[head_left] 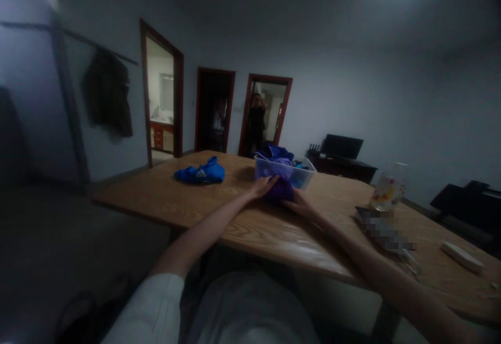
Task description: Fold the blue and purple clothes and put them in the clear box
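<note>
A dark purple cloth (pixel 280 191) is bunched between my two hands, just in front of a clear plastic bin (pixel 306 178). My left hand (pixel 264 186) grips its left side, fingers lying over the top. On the right side, my right hand (pixel 299 201) holds the cloth low down. More cloth, dark blue and purple (pixel 274 153), is heaped in the bin and rises above its rim. A bright blue cloth with a pale print (pixel 201 172) lies crumpled on the wooden table (pixel 230 209), left of the bin.
On the table's right side are a clear patterned jug (pixel 388 187), a blurred-out flat packet (pixel 381 229) and a white oblong case (pixel 462 257). A person (pixel 256 119) stands in a far doorway. Beyond the table, a black screen (pixel 342 146) rests on a dark cabinet.
</note>
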### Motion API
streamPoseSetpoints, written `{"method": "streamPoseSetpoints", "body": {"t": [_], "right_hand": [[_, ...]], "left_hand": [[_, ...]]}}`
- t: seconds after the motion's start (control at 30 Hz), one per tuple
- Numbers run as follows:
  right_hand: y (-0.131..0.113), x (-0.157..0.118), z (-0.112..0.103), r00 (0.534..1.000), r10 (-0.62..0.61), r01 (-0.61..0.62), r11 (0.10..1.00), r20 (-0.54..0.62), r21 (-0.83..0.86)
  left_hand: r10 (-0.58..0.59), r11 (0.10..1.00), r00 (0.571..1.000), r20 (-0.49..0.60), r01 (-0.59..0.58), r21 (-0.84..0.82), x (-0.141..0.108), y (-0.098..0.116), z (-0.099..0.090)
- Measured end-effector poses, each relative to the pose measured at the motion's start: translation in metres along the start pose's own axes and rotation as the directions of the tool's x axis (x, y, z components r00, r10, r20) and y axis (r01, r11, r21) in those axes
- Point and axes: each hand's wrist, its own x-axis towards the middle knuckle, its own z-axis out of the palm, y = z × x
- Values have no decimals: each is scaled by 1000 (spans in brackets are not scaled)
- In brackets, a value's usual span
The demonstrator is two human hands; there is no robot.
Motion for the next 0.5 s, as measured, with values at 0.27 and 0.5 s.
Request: {"method": "streamPoseSetpoints", "body": {"t": [0.27, 0.5], "right_hand": [[-37, 22, -22, 949, 149, -130, 988, -278, 83], [-78, 33, -38, 889, 282, -203, 949, -361, 241]], "left_hand": [[35, 999, 992, 120, -39, 31, -2, -9, -8], [13, 996, 961, 275, 13, -92, -9, -11, 3]]}}
